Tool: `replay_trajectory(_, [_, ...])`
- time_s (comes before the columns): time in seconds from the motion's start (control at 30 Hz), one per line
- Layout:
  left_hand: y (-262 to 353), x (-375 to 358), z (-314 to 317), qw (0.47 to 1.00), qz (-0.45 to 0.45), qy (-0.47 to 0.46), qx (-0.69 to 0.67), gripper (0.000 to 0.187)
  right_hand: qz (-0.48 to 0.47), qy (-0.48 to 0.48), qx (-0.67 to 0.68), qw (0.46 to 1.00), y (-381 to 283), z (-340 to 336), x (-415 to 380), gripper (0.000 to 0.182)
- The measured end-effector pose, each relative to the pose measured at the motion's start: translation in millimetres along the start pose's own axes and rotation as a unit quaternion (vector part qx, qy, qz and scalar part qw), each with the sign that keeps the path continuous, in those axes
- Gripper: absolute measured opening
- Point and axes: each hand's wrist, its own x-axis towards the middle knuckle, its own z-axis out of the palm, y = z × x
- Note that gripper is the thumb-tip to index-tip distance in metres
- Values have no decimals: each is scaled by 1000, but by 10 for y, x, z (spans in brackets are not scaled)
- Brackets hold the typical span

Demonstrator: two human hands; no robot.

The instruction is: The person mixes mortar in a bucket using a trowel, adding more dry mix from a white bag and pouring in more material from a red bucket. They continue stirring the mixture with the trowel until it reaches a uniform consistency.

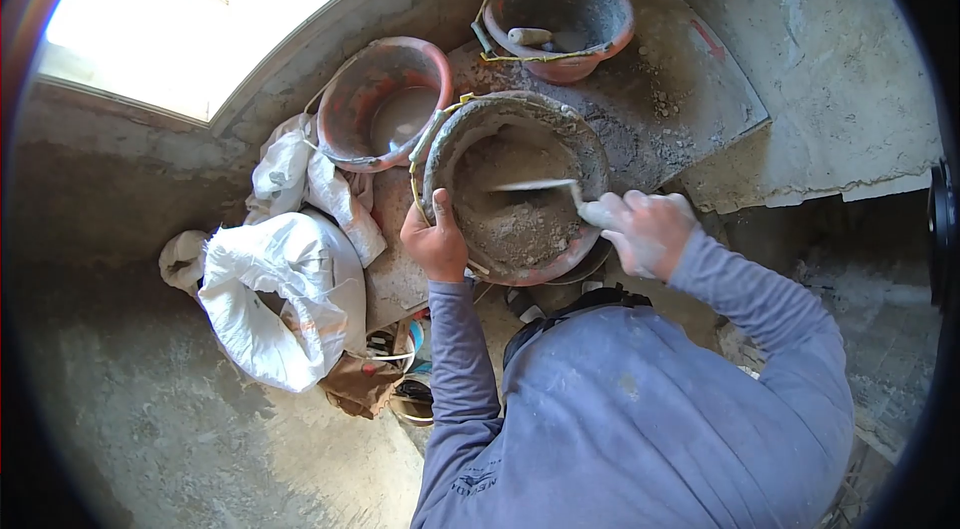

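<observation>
Head view looked down over our own grey long-sleeved top (640,409), and from there we took the scene outward. Our left hand (435,244) was clamped on the near rim of the mortar bucket (590,154), thumb lying over the edge and fingers curled under it. Our right hand (648,229), dusted with cement, was closed tight around the handle of a trowel (535,186); the blade reached left across the bucket's mouth, just above the grey, crumbly mix (515,219) that filled the lower part of the bucket. The bucket itself was tilted towards us and rested on a dirty board (690,89) laid over the concrete floor (150,429).

To our left, just beside the bucket, lay a bulging white sack (285,304), with crumpled white bags (300,174) heaped behind it and a scrap of brown paper (360,384) at its near end.

Beyond the left hand stood a second red bucket (385,104), touching the first, with a pale wet patch in its bottom. Farther off on the board sat a third bucket (558,19) holding a tool with a pale handle (530,36). At the far left a bright window opening (200,19) glared white.
</observation>
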Motion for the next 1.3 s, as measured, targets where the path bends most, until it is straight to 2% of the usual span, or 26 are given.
replay_trajectory(0.07, [20, 16, 17, 1000, -1, 4, -8, 45, 16, 17, 19, 1000, -8, -109, -24, 33])
replay_trajectory(0.13, [21, 24, 22, 1000, -9, -5, -1, 40, 146, 12, 37, 988, 0, -148, 74, 29])
replay_trajectory(0.3, [57, 21, 123, 1000, 21, -18, 13, 37, 150, -15, 53, 987, -11, 290, 565, 37])
replay_trajectory(0.4, [53, 63, 107, 998, 21, -51, 42, 37, 99, -40, 63, 992, -41, 352, 690, 36])
replay_trajectory(0.47, [20, 62, 118, 1000, 15, -13, 5, 37, 22, -52, 44, 997, -29, 215, 656, 34])
replay_trajectory(0.6, [5, 76, 64, 999, 30, -20, -13, 38, 35, -59, 7, 998, 31, 50, 593, 29])
replay_trajectory(0.67, [17, 76, 31, 996, 41, -68, 30, 38, 102, -21, 0, 995, 114, 99, 619, 27])
replay_trajectory(0.7, [35, 79, 35, 997, 41, -66, 30, 38, 79, -32, -5, 996, 91, 145, 669, 33])
replay_trajectory(0.73, [59, 90, 54, 995, 37, -84, 39, 38, 81, -32, -4, 996, 79, 147, 694, 33])
replay_trajectory(0.8, [66, 145, 113, 992, 37, -108, 48, 38, 26, -68, 41, 997, 125, 132, 743, 32])
replay_trajectory(0.9, [40, 256, 146, 997, 30, -64, -8, 42, -17, -84, 57, 995, 321, 182, 853, 33])
replay_trajectory(1.07, [-45, 364, 90, 996, 26, -77, -19, 45, -77, -133, 146, 977, 506, 7, 960, 34])
replay_trajectory(1.13, [-44, 357, 90, 994, 51, -88, -32, 45, -78, -130, 117, 981, 407, 50, 966, 36])
replay_trajectory(1.23, [17, 371, 120, 993, 32, -114, -20, 45, -23, -118, 109, 987, 330, 237, 1093, 35])
replay_trajectory(1.3, [-11, 413, 149, 994, 42, -100, -20, 45, -52, -112, 140, 982, 448, 225, 1088, 35])
